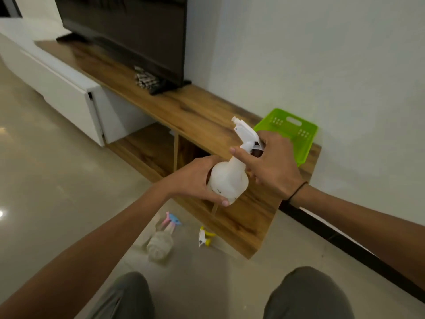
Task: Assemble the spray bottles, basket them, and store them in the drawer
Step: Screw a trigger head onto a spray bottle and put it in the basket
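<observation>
We are gripping the white bottle (227,178) in our left hand (197,178) — our right hand (273,166) is pinching its spray head (247,134).

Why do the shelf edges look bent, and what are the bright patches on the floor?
Head view: the wide-angle lens bows the wooden shelf and the wall line. Head view: the floor is glossy, and the white patches at its left edge are glare. Head view: the clear bottle on the floor looks soft and blurred.
</observation>
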The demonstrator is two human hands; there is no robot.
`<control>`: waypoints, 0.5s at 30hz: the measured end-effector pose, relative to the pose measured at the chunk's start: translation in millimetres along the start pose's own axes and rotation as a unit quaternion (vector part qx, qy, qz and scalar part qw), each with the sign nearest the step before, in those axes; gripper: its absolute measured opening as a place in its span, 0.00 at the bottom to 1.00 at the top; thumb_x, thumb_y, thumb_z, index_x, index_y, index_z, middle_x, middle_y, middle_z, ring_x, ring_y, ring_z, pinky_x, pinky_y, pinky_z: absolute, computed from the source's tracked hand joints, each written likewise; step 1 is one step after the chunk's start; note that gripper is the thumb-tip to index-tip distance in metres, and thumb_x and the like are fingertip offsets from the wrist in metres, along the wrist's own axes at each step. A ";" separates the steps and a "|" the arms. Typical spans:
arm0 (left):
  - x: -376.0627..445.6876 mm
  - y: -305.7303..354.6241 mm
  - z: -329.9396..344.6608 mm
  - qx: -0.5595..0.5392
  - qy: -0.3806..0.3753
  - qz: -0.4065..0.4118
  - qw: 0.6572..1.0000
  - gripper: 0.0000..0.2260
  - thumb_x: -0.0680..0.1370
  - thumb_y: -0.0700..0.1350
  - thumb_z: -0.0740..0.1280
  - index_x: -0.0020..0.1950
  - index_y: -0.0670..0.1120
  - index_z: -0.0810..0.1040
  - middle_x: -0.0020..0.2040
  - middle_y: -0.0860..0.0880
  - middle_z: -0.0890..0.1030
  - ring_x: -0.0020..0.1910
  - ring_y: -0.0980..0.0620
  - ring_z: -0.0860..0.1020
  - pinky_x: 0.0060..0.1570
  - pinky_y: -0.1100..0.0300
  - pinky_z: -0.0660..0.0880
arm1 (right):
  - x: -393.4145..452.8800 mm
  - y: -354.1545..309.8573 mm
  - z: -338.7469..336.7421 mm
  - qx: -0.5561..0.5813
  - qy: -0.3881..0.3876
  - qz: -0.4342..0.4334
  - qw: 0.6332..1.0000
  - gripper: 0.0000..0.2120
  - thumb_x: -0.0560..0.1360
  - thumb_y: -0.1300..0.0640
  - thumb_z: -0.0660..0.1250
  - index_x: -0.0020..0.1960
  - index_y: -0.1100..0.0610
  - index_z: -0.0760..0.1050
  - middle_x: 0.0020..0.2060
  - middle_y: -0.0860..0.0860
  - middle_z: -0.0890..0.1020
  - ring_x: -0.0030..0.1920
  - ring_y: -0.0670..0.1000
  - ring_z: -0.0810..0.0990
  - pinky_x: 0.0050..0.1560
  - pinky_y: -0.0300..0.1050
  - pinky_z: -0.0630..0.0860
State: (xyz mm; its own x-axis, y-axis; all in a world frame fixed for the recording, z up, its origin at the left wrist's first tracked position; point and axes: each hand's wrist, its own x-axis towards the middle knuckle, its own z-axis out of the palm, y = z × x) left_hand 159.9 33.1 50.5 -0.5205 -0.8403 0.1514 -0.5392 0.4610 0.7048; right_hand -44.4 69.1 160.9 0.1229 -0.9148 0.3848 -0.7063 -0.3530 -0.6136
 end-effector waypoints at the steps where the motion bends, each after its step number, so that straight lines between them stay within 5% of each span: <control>1: 9.6 6.9 -10.4 0.003 0.006 0.008 1.000 0.43 0.63 0.69 0.80 0.74 0.61 0.67 0.67 0.63 0.75 0.65 0.58 0.77 0.62 0.58 0.80 | 10.5 -6.3 -10.8 -0.006 0.009 -0.012 1.000 0.24 0.74 0.41 0.76 0.45 0.64 0.79 0.33 0.56 0.84 0.25 0.50 0.83 0.27 0.58 0.79; 5: 45.8 32.7 -48.4 0.009 0.041 0.032 0.999 0.40 0.62 0.73 0.79 0.69 0.69 0.65 0.60 0.73 0.74 0.60 0.71 0.75 0.50 0.73 0.76 | 56.0 -27.0 -47.5 -0.017 0.039 -0.043 0.998 0.27 0.74 0.41 0.77 0.43 0.67 0.78 0.29 0.56 0.84 0.22 0.48 0.82 0.27 0.55 0.80; 11: 106.5 67.9 -82.5 -0.046 0.102 0.087 0.990 0.42 0.61 0.70 0.81 0.70 0.57 0.76 0.58 0.62 0.83 0.55 0.64 0.83 0.50 0.63 0.84 | 117.1 -44.1 -89.3 -0.042 0.109 -0.063 0.991 0.29 0.72 0.44 0.78 0.39 0.71 0.75 0.33 0.65 0.83 0.36 0.62 0.86 0.39 0.62 0.81; 15: 156.3 82.4 -76.9 -0.069 0.150 0.089 0.982 0.44 0.58 0.71 0.82 0.70 0.57 0.77 0.53 0.63 0.84 0.51 0.69 0.83 0.47 0.69 0.82 | 150.4 -33.4 -111.5 -0.057 0.133 -0.026 0.989 0.28 0.72 0.45 0.78 0.42 0.71 0.76 0.39 0.67 0.83 0.41 0.66 0.85 0.40 0.65 0.81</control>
State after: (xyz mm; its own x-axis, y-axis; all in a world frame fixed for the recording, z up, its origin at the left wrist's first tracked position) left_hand 85.1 -82.2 185.5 -0.3683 -0.8061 0.4632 -0.3521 0.5821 0.7329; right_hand -80.1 -34.8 316.2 -0.0156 -0.8061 0.5916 -0.7803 -0.3602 -0.5113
